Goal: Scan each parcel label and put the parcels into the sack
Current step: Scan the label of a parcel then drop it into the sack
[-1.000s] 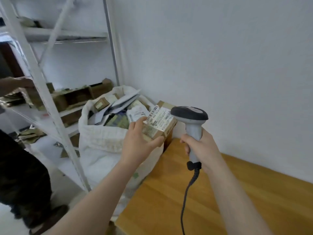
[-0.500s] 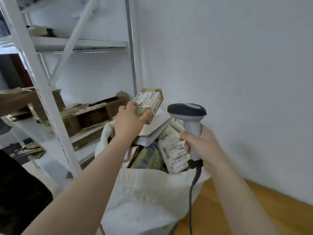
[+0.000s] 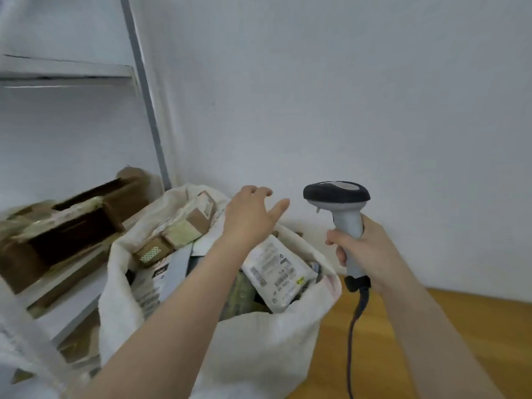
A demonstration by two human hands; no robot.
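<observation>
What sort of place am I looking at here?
Probably a parcel sorting or dispatch room: a white woven sack stuffed with labelled parcels, a grey handheld barcode scanner gripped in the right hand, and white metal shelving holding brown cardboard boxes.

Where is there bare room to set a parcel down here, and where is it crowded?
Free: the wooden tabletop right of the sack, beside the scanner cable. Crowded: the sack's mouth, heaped with parcels, and the shelf left of it.
</observation>
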